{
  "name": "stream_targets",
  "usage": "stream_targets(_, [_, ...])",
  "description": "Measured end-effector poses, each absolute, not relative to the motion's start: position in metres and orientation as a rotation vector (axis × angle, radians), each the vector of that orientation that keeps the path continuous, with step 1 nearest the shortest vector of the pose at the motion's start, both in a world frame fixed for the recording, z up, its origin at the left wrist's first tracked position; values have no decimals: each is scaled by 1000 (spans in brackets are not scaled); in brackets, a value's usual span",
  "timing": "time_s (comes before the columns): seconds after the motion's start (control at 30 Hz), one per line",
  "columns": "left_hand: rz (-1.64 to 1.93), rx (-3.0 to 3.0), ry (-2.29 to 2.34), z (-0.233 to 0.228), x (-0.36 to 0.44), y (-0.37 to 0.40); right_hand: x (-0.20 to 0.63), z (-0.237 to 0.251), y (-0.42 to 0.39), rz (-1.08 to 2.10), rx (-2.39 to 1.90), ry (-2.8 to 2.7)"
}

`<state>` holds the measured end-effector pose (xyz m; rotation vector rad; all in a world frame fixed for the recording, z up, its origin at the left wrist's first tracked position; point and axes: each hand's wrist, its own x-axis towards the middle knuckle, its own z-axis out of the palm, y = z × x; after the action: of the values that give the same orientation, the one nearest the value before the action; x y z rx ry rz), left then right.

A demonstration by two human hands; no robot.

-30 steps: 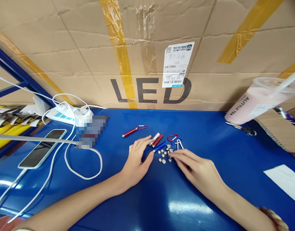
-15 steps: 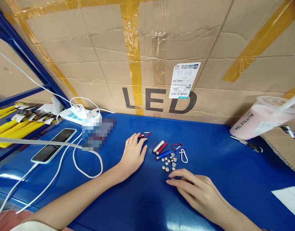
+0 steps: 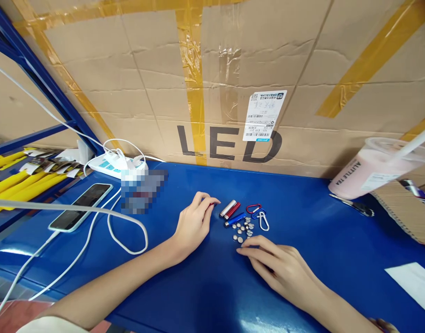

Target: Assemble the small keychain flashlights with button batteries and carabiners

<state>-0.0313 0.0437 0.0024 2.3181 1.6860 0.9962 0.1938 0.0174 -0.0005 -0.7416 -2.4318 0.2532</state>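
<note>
My left hand [image 3: 193, 224] lies on the blue table [image 3: 319, 240] with its fingers curled over a red keychain flashlight [image 3: 211, 204], of which only a red tip shows. Just right of it lie a silver tube [image 3: 227, 208], a red tube [image 3: 233, 211] and a blue tube [image 3: 234, 219]. Several small silver button cells [image 3: 243, 230] are scattered below them. Red, blue and silver carabiners [image 3: 258, 214] lie beside the cells. My right hand [image 3: 278, 266] rests flat with fingers apart, its index fingertip just below the cells, holding nothing.
A taped cardboard box marked LED [image 3: 229, 92] stands along the back. At the left are a power strip [image 3: 110, 164], a phone [image 3: 81, 200] and a looped white cable [image 3: 129, 231]. A pink drink cup [image 3: 375, 169], a pen [image 3: 353, 205] and white paper [image 3: 416, 282] are at the right.
My left hand moved left from the tubes onto the red flashlight and curled its fingers over it. My right hand drew back from the button cells towards me.
</note>
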Motion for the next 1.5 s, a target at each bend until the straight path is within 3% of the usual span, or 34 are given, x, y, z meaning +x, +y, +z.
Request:
stream_targets(0.2, [1079, 2461, 1121, 2, -16, 20, 193, -5, 19, 506, -1029, -2228])
stream_targets(0.4, [1086, 2780, 712, 0, -13, 11, 195, -6, 19, 609, -893, -2278])
stream_targets(1.5, [954, 2375, 1081, 2, -9, 14, 194, -1, 17, 647, -1002, -2130])
